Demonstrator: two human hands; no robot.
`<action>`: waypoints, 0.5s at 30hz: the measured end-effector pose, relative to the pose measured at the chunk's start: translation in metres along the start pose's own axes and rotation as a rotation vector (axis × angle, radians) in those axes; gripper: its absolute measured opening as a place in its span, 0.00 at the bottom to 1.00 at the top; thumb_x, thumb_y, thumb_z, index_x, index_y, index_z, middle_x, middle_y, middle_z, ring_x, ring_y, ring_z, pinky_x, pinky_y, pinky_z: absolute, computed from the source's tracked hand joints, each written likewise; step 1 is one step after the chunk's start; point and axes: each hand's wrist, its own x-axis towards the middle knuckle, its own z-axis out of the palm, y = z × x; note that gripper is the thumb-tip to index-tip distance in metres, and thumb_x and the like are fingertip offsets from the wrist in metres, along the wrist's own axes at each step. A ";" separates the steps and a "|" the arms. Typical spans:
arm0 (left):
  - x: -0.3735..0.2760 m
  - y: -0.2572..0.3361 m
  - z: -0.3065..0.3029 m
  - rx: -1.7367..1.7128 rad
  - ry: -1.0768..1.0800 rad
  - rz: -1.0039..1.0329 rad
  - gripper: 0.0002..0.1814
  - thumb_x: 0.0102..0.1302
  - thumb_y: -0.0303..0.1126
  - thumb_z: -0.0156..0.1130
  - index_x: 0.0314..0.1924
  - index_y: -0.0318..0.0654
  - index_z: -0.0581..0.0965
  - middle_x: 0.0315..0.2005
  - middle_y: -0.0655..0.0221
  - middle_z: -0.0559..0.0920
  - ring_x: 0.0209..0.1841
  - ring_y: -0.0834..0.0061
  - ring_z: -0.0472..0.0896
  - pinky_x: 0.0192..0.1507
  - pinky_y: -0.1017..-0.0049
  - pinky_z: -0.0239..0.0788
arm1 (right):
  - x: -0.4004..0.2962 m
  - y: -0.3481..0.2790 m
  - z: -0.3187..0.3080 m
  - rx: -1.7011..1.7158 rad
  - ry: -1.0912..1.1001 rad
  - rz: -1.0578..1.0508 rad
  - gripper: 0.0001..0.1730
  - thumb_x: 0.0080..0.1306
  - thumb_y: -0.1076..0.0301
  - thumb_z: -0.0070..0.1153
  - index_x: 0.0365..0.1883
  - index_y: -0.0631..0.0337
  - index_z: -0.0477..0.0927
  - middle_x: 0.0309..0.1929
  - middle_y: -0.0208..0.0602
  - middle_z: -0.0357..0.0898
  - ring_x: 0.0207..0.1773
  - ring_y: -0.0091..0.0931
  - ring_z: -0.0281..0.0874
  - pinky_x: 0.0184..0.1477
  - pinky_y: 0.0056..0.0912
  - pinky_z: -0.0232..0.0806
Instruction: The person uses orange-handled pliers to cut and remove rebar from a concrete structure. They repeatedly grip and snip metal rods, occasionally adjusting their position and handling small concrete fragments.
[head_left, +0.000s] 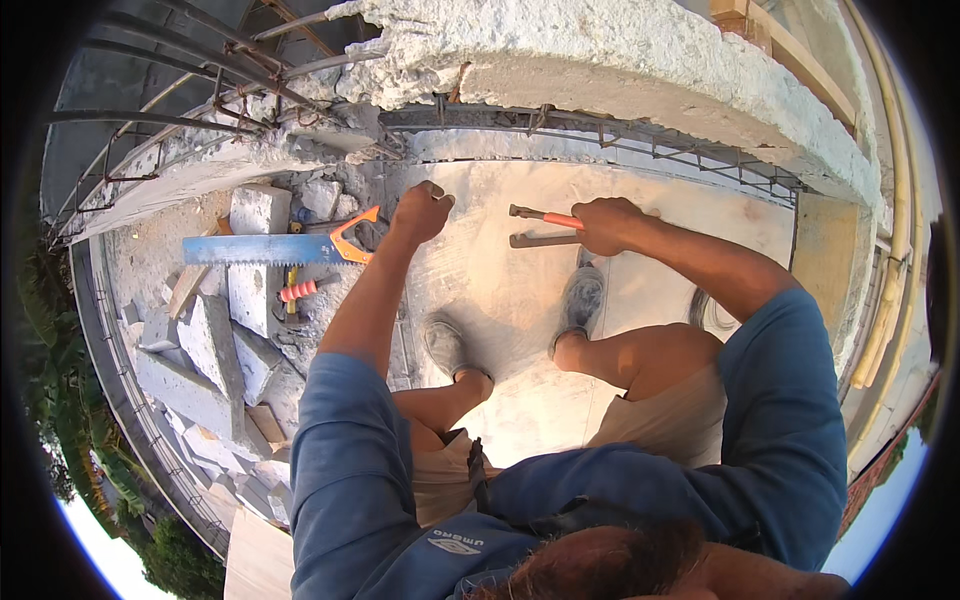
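My left hand (424, 214) is raised over the pale floor slab, fingers curled; a small pale spot shows at the fingertips, too small to name. My right hand (611, 225) grips a tool with an orange-red handle (562, 220) and a worn metal end. A flat dark metal bar (541, 241) also juts from that hand, below the handle; whether the two are joined is hidden. Left of my left hand, a large handsaw (262, 249) with a blue blade and orange handle lies across light masonry blocks. Near it lies a tool with a red ribbed grip (300, 290).
A rough concrete beam (600, 75) spans the far side, with a steel rebar cage (652, 146) under it. Bare rebar ends (165, 116) stick out at upper left. Broken blocks (195, 390) are piled at left. Bamboo poles (896, 262) and a wooden board (823, 255) stand at right.
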 end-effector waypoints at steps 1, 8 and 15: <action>-0.025 0.004 -0.010 0.043 -0.043 -0.022 0.26 0.73 0.47 0.71 0.57 0.30 0.85 0.52 0.45 0.90 0.53 0.50 0.91 0.58 0.59 0.81 | -0.025 0.008 -0.006 0.003 0.000 0.018 0.23 0.75 0.57 0.57 0.62 0.62 0.82 0.53 0.52 0.90 0.57 0.47 0.90 0.59 0.55 0.78; -0.219 0.069 -0.102 -0.337 0.083 -0.223 0.18 0.78 0.38 0.68 0.57 0.30 0.85 0.46 0.56 0.92 0.49 0.67 0.89 0.55 0.67 0.79 | -0.204 0.045 -0.032 0.326 0.246 -0.067 0.21 0.68 0.64 0.63 0.57 0.60 0.80 0.44 0.53 0.87 0.51 0.51 0.86 0.54 0.58 0.76; -0.300 0.194 -0.143 -0.298 0.509 -0.203 0.13 0.79 0.33 0.66 0.54 0.30 0.85 0.45 0.57 0.88 0.43 0.66 0.87 0.50 0.65 0.79 | -0.311 0.036 -0.124 0.561 0.765 -0.223 0.20 0.67 0.72 0.64 0.56 0.63 0.76 0.43 0.52 0.81 0.46 0.51 0.81 0.48 0.55 0.73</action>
